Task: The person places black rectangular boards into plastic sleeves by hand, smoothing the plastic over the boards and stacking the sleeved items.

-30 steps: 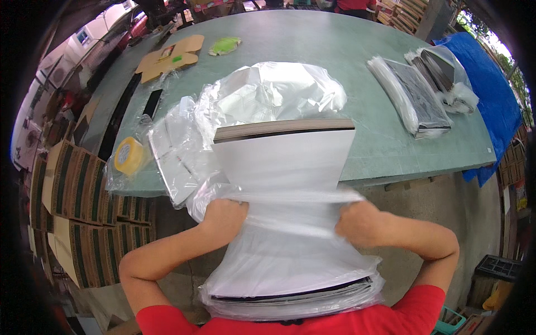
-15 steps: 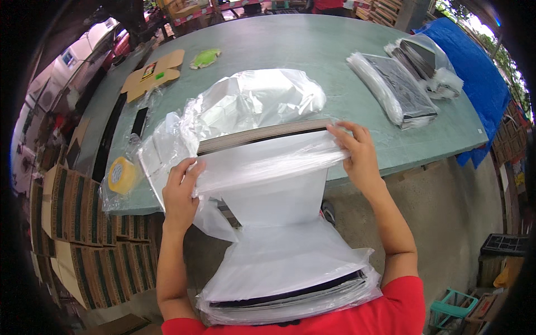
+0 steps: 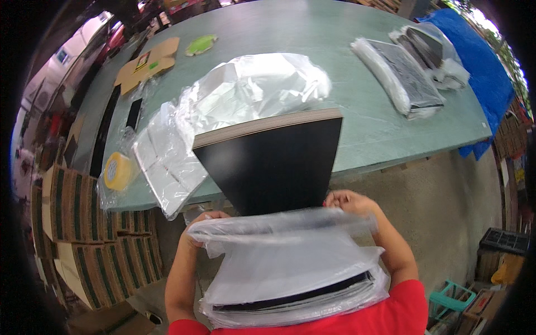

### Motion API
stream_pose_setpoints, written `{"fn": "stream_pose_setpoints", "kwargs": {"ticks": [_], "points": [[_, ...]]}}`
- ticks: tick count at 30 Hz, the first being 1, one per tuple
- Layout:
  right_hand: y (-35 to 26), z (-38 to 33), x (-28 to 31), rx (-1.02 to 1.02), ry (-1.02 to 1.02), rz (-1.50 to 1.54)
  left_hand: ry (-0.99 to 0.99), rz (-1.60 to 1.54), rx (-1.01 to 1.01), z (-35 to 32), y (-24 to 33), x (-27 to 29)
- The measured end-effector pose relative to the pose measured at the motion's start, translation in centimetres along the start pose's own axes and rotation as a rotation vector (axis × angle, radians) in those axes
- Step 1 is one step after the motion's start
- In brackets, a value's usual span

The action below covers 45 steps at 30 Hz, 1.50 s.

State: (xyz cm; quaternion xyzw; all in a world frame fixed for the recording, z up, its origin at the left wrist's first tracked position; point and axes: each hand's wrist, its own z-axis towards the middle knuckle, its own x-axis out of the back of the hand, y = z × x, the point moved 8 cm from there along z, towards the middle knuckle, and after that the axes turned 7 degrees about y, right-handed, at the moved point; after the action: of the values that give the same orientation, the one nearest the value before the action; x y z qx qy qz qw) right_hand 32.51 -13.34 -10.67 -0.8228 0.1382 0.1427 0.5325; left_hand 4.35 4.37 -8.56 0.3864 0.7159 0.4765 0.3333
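Some left fingers (image 3: 216, 214) part-hidden by plastic bag (image 3: 285, 219); right fingers (image 3: 343, 196) curled; both grips unclear; bottom of black-faced stack (image 3: 273, 162) covered.

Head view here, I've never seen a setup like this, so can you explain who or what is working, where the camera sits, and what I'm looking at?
There is no machine: a person in a red shirt works bare-handed. A wide camera on their head looks down, so straight edges look bent.

Between the hands is a layered stack with a black face. Clear film crosses in front; the left hand grips one end, while the right hand is at the other, its grip unclear.

On the green table lie crumpled clear plastic, a roll of yellow tape, a cardboard piece, a green item and, at the right, plastic-wrapped bundles.
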Motion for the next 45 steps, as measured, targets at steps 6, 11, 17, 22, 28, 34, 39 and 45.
{"fn": "stream_pose_setpoints", "kwargs": {"ticks": [6,11,17,22,28,34,39,45], "points": [[-3.9,-5.0,-4.1,-0.338,0.009,0.069,-0.308,0.469,-0.033,-5.6,9.0,-6.3],[-4.8,-5.9,-6.4,-0.041,-0.172,-0.540,-0.304,0.573,-0.123,-8.5,11.7,-7.5],[-3.6,-4.3,-4.9,-0.289,-0.023,-0.037,-0.489,0.027,0.220,-9.2,8.5,-10.0],[1.3,-1.2,-0.7,-0.269,0.255,-0.163,0.019,-0.110,0.503,-3.3,-4.1,-2.5],[12.5,2.4,9.4,-0.195,0.933,-0.837,0.396,-0.293,0.205,5.7,-15.3,-1.3],[-0.6,0.3,4.4,0.014,0.553,-0.678,0.495,0.488,0.163,0.7,-0.2,0.0],[-9.2,-6.0,-18.3,0.305,-1.069,-0.418,-0.718,0.045,-0.236,-5.2,11.9,-15.5],[6.7,2.1,-8.0,-0.053,-0.439,-1.030,-0.044,0.549,0.002,4.0,-8.8,-9.4]]}}
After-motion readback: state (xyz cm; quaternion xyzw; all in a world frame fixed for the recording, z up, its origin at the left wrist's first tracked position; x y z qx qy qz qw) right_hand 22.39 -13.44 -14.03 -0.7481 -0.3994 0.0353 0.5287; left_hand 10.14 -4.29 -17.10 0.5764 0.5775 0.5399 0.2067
